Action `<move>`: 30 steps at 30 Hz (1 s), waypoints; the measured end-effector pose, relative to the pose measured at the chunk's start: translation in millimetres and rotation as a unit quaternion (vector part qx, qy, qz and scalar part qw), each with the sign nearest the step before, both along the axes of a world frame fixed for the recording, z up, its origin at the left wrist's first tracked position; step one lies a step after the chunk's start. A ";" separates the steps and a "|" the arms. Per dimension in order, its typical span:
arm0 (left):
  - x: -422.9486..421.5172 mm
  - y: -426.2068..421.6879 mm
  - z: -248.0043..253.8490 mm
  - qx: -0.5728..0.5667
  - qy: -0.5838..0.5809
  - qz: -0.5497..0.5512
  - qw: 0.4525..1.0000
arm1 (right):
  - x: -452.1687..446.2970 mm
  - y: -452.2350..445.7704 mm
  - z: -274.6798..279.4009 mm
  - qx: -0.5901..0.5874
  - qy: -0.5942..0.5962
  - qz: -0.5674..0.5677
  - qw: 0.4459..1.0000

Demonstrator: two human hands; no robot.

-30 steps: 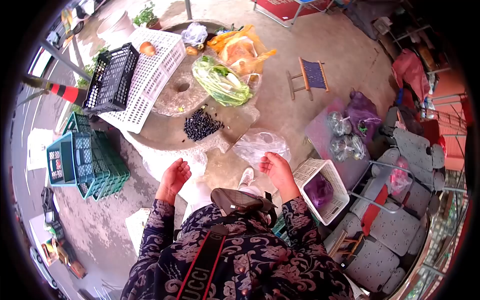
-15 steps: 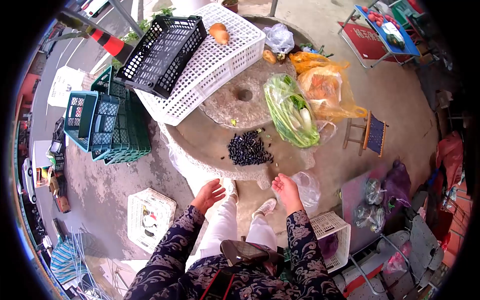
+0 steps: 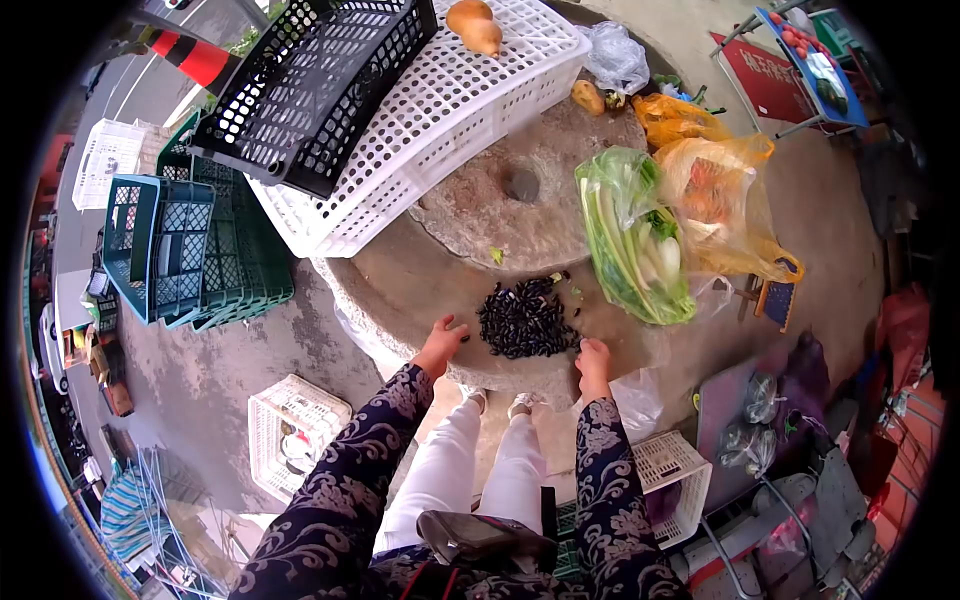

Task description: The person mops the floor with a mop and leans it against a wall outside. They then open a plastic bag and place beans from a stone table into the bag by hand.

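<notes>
Stone slab with raised round centre (image 3: pixel 390 283): beneath and ahead of both hands.
White crate (image 3: pixel 430 168): upturned on the stone, ahead of the left hand; limits room there.
Green crates (image 3: pixel 245 250), stacked: well left of the left hand.
Black crate (image 3: pixel 320 95): atop the white one, tilted.
Bagged greens (image 3: pixel 632 240): ahead of the right hand, crowding the pile's far right.
Dark beans (image 3: pixel 528 320), one loose pile: between the hands.
Left hand (image 3: pixel 440 345): half open, visibly unladen, just beside the pile.
Right hand (image 3: pixel 593 362): fingers curled, contents cannot be told; at the pile's near-right edge.
Change: hands, earlier short of the stone, now flank the beans.
</notes>
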State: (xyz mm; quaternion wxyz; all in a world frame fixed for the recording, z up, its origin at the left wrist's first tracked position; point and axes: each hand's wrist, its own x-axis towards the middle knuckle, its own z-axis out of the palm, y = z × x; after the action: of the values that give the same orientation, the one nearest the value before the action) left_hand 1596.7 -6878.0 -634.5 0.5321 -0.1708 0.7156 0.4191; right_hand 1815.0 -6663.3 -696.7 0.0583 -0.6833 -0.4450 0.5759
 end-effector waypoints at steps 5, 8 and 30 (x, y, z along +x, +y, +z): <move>9.2 -6.1 -64.2 -0.076 0.173 -0.032 0.982 | -9.2 -5.3 -9.6 0.191 -0.133 0.129 0.964; 16.7 11.2 -33.7 -0.139 0.268 -0.111 0.947 | -22.8 -8.4 4.7 0.232 -0.129 0.179 0.948; 67.3 67.4 -31.2 -0.043 0.491 -0.222 0.842 | -88.2 -55.2 49.3 0.274 0.110 0.336 0.894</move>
State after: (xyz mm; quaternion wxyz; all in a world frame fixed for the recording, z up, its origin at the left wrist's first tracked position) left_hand 1664.0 -6810.6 -665.8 0.1823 0.1977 0.9192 0.2876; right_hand 1726.8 -6718.5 -647.4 0.0951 -0.3821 -0.7789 0.4881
